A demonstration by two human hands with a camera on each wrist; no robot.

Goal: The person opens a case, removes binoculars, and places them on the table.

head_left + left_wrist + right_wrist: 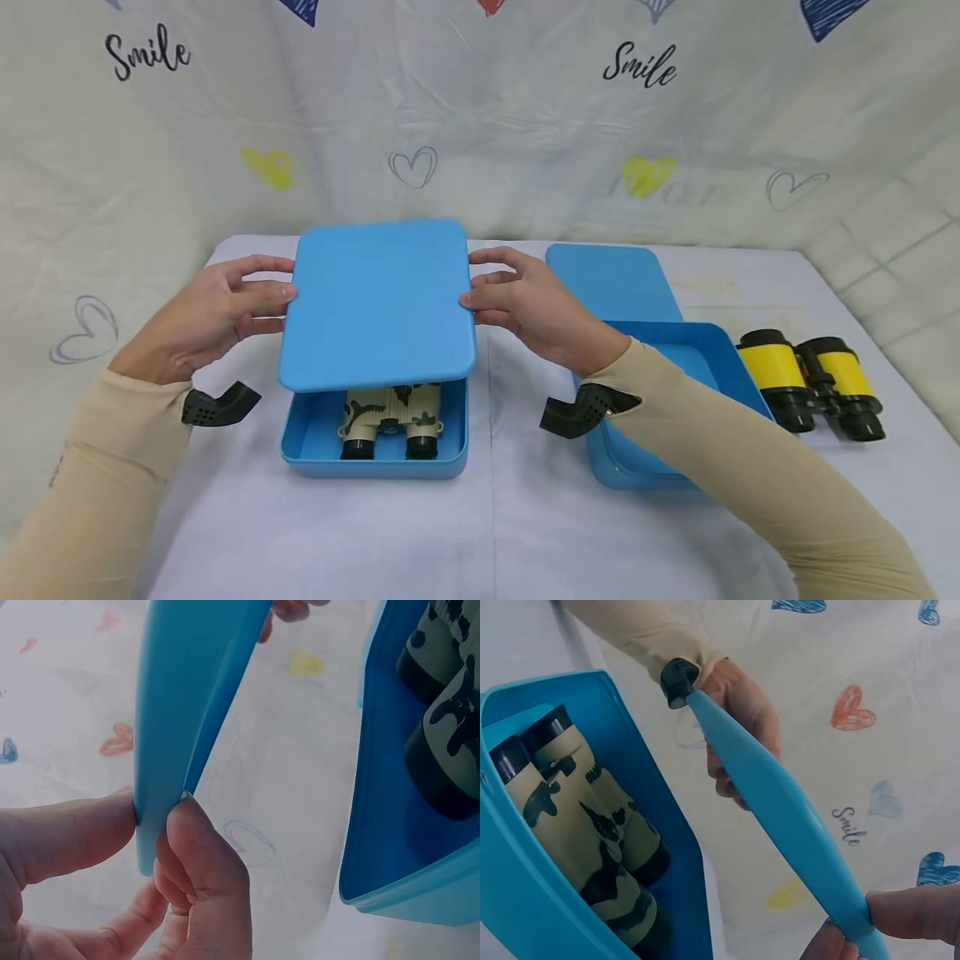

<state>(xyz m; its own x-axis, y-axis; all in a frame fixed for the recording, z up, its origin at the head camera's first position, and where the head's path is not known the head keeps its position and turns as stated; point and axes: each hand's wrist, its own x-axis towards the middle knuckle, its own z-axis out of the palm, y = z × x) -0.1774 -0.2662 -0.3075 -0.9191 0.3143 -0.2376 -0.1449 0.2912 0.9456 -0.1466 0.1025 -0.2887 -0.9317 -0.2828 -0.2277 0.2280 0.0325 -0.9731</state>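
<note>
Between them, my two hands hold a flat blue lid (pixel 381 304) by its opposite side edges. The left hand (pixel 231 307) pinches one edge, thumb (pixel 75 836) on the outer face and fingers on the inner side. My right hand (pixel 528 304) pinches the other edge in the same way. Below the tilted lid is a blue box (pixel 375 469), raised apart from it in both wrist views. Inside the box lie camouflage-patterned binoculars (pixel 592 832); in the head view the lid hides their far part.
On the right stands a second blue box (pixel 637 475), partly covered by my right forearm, with another blue lid (pixel 615 279) behind it. Yellow and black binoculars (pixel 813 379) lie to its right. A printed cloth (pixel 480 108) hangs behind the white table (pixel 420 542).
</note>
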